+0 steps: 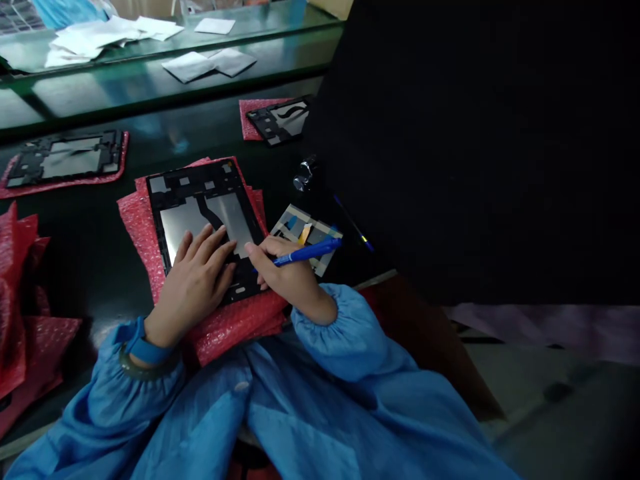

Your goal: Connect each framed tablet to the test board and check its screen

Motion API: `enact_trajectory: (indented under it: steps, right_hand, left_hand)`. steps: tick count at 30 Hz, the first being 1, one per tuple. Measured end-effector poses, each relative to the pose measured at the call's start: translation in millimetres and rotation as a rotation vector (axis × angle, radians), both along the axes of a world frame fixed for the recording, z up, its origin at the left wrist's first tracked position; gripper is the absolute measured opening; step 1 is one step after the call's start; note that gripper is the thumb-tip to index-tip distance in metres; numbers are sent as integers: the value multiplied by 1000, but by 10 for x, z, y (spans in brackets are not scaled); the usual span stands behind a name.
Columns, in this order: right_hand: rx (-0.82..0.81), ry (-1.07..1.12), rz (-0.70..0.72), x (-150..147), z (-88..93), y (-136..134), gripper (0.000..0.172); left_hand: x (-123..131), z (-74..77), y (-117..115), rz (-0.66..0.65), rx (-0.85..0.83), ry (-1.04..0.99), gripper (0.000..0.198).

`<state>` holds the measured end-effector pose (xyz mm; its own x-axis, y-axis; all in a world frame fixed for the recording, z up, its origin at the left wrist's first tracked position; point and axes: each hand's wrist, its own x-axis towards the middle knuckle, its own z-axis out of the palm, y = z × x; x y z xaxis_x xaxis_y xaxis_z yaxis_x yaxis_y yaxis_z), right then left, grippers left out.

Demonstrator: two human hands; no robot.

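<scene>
In front of me a tablet screen panel (233, 208), black-framed with a silver back and a dark flex cable, lies on a stack of pink bubble-wrap bags (137, 220). My left hand (197, 272) rests flat on its silver part, fingers stretched out. At the panel's right edge my right hand (287, 272) is closed round a blue pen (315, 250). The pen's tip points down-left toward the panel's border; whether it touches is hard to see. Beside the right hand lies a flat sheet (321, 265) with pale tape strips and an orange tab, partly covered by the hand and pen.
Similar panels on pink wrap lie at the left (75, 160) and far right (285, 123). More pink bags (30, 320) are heaped at left. A second pen (355, 223) and a shiny crumpled piece (305, 175) lie right. White packets (210, 63) sit behind. A large black sheet (480, 153) fills the right.
</scene>
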<state>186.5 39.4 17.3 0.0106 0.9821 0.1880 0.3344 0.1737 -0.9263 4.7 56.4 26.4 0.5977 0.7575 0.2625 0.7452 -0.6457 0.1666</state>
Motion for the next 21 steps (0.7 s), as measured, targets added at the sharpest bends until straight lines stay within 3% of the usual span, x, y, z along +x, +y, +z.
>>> enact_trajectory:
  steps: [6,8,10,12,14,17,21]
  right_hand:
    - [-118,127,34,12,47,13,50]
    - [-108,109,-37,142,75,102,55]
    - [-25,-42,-217,367,110,257,59]
    - [60,-335,-359,637,134,448,64]
    - [96,-582,-387,879,125,639,56]
    - [144,-737,-435,1100,38,892,36]
    - [44,-806,-437,1140,-132,1147,52]
  left_hand:
    - [-6,-12,5,6,-2,-2,43]
    - [-8,-16,8,8,2,-5,42]
    - [-12,-21,11,6,10,-10,42]
    - [-15,-27,13,3,19,-17,41]
    - [-19,-32,12,-3,23,-22,41]
    - [-26,-32,10,-6,18,-22,41]
    - [-29,-30,19,-1,16,-24,42]
